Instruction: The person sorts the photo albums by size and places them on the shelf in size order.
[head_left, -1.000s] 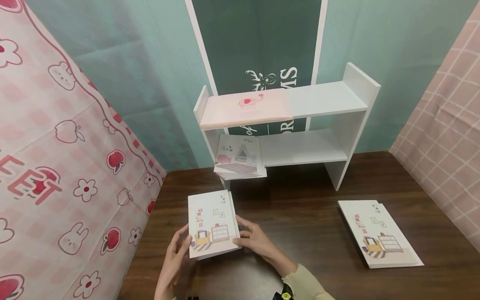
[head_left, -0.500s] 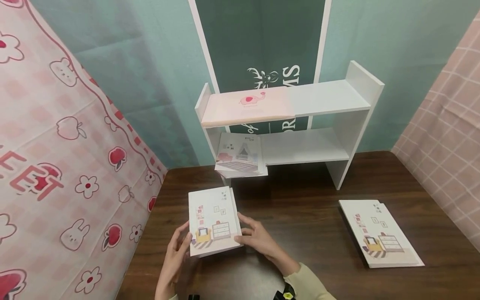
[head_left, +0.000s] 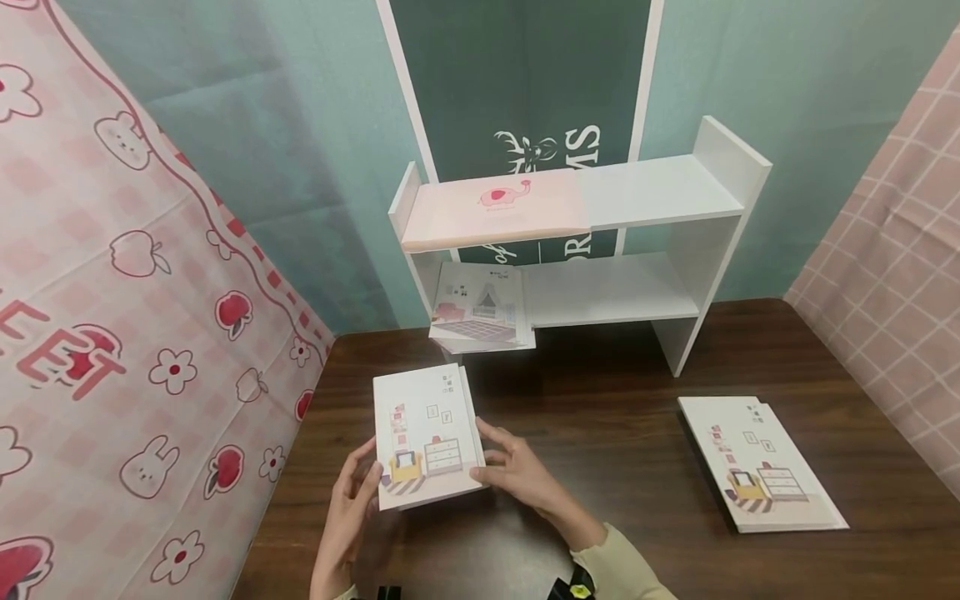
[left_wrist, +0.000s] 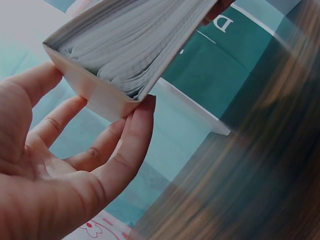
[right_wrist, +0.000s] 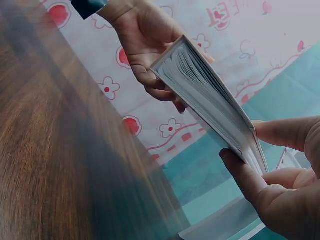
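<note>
A thick white photo album [head_left: 429, 433], its cover printed with a yellow armchair and a chest of drawers, is held between both hands above the table. My left hand [head_left: 351, 504] grips its spine side near the lower corner, thumb on the front cover. On the opposite side, my right hand [head_left: 525, 475] pinches the covers' loose edges between thumb and fingers. From the left wrist view, the album's bottom end [left_wrist: 125, 55] shows bunched pale pages and a square spine. The right wrist view shows the album [right_wrist: 210, 105] tilted, with both hands on it.
A white two-tier shelf [head_left: 615, 292] stands at the back. Pink elephant-print albums [head_left: 495, 208] lie on its upper left; more white albums [head_left: 480, 308] overhang the lower left. Another white album stack [head_left: 761, 467] lies on the table's right. Printed cloth [head_left: 165, 375] hangs at left.
Both hands have carried the album slightly forward, toward the shelf, keeping the same grip. The head view has shifted a little. The other albums stay where they were.
</note>
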